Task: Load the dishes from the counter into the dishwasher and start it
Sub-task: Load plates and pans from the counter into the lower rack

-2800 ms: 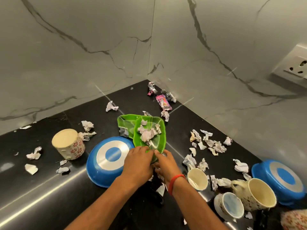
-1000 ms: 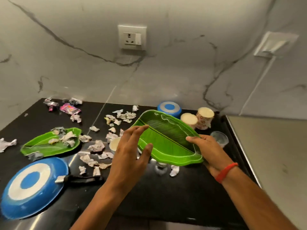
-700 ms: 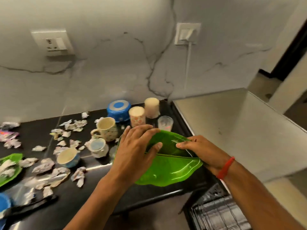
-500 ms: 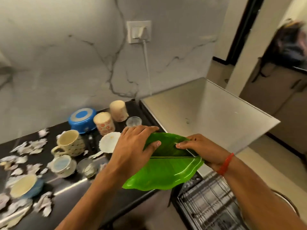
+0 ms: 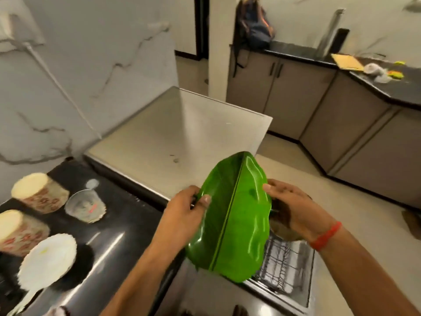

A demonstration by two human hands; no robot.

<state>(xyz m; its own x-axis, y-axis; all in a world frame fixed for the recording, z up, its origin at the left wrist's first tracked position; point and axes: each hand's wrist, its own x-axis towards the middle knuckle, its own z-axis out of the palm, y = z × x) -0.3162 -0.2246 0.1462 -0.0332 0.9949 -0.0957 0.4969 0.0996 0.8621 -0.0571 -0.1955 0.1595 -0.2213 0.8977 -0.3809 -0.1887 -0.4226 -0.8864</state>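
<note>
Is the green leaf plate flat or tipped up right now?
Tipped up: the green leaf plate stands nearly on edge, left hand and right hand gripping its sides above the dishwasher rack.

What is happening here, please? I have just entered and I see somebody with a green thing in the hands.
A person is loading a dishwasher. The left hand and the right hand each grip one edge of a green leaf-shaped plate, tilted up on its edge, above the wire dishwasher rack. The plate is not in the rack yet. On the black counter at the left, patterned cups, a clear glass and a white dish remain to be loaded.
</note>
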